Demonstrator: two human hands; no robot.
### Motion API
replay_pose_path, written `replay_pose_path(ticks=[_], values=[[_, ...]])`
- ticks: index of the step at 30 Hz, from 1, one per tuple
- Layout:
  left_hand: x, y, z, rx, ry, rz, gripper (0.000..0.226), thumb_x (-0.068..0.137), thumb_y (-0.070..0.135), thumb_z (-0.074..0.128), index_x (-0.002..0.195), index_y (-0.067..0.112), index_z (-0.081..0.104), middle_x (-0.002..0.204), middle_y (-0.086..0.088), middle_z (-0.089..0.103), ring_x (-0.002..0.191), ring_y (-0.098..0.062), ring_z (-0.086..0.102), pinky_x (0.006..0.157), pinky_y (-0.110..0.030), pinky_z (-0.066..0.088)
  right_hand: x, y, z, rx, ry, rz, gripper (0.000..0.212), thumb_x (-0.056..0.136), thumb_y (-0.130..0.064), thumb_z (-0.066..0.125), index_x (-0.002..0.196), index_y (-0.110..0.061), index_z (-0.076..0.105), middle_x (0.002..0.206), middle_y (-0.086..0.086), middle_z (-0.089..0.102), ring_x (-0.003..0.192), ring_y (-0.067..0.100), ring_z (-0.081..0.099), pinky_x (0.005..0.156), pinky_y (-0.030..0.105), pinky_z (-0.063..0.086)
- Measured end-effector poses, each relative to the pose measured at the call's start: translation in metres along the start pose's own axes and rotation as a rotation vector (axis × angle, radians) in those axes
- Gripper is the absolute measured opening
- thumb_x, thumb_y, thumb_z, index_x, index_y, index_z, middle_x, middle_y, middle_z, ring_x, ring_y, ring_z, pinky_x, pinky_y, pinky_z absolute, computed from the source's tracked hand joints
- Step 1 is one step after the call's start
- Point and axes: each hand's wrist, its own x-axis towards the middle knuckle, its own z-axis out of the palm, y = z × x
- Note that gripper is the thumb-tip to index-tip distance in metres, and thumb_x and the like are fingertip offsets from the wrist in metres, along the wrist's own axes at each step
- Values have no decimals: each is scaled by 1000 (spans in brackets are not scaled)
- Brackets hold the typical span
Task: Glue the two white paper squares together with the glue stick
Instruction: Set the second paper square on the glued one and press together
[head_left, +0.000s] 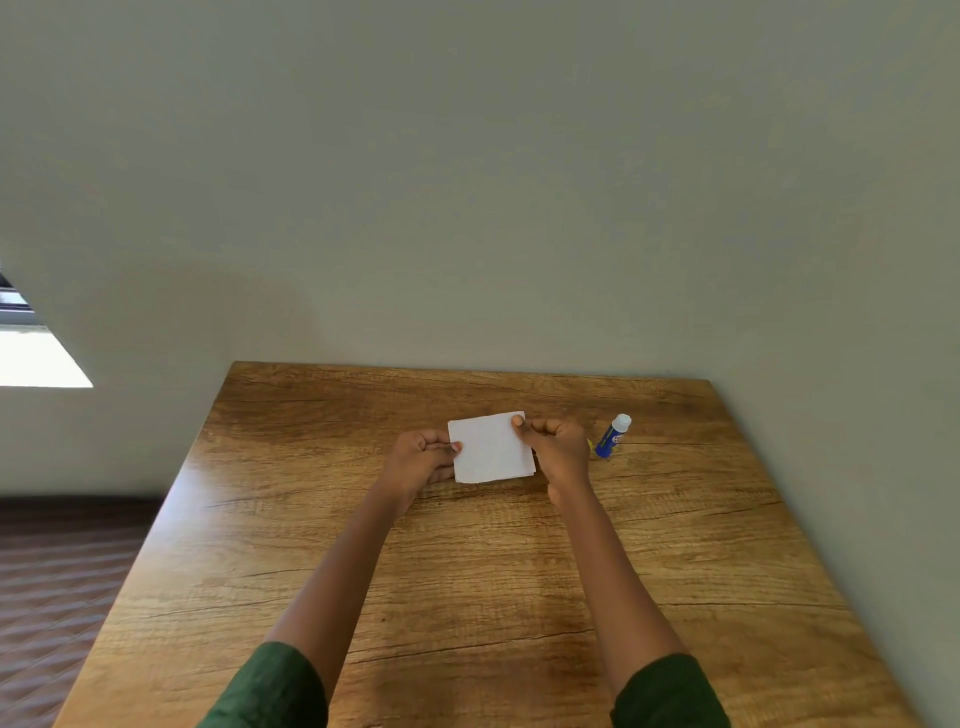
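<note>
White paper squares (491, 448) pinched by left hand (422, 460) and right hand (558, 451); glue stick (613, 435) lying alongside, cap pointing away toward the wall.

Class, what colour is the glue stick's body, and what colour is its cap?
The glue stick has a blue body and white cap, seen in the head view.

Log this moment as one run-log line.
left hand: pinching paper squares left edge | right hand: pinching top-right corner | glue stick: lying on table, untouched

Two hands (423, 457) (558, 449), one glue stick (613, 435), one table (467, 597)
</note>
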Motion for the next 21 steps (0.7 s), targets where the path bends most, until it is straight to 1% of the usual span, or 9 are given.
replay_pose_path(ticks=[3, 8, 12, 15, 18, 21], values=[[0, 0, 0, 1, -5, 5, 8, 86, 3, 59, 89, 7, 65, 95, -10, 68, 85, -17, 67, 67, -21, 58, 1, 0, 1, -1, 16, 9, 13, 75, -22, 76, 76, -11, 71, 90, 8, 71, 83, 20, 63, 75, 39, 55], [2, 0, 0, 3, -3, 0, 8, 86, 3, 59, 91, 5, 65, 99, -12, 68, 88, -18, 67, 69, -21, 58, 1, -3, 2, 10, 19, -2, 18, 74, -18, 77, 83, -3, 73, 91, 10, 72, 85, 22, 64, 75, 40, 55], [1, -1, -1, 5, -1, -1, 10, 86, 3, 59, 95, 3, 65, 100, -12, 67, 89, -19, 67, 69, -22, 59, 2, -3, 1, 7, 9, 0, 15, 74, -17, 77, 82, -4, 73, 87, 8, 71, 88, 24, 65, 78, 41, 56], [1, -1, -1, 1, -2, -7, 10, 86, 3, 59, 94, 3, 65, 100, -12, 68, 87, -19, 68, 69, -22, 59, 3, -3, 2, 13, 0, 6, 13, 74, -17, 77, 79, -6, 73, 88, 8, 72, 91, 28, 66, 80, 45, 57], [0, 0, -1, 7, 1, 1, 8, 86, 4, 59, 90, 5, 66, 99, -13, 68, 83, -19, 69, 68, -24, 59, 2, -3, 1, 20, -17, 8, 15, 76, -20, 76, 83, -7, 72, 90, 8, 71, 90, 25, 65, 78, 42, 55], [-1, 0, 0, -2, 11, 8, 8, 86, 3, 59, 88, 5, 66, 96, -12, 68, 80, -18, 69, 64, -22, 59, -1, -7, 1, 8, -68, 17, 24, 76, -25, 75, 92, -7, 70, 93, 7, 70, 85, 20, 61, 69, 34, 52]])
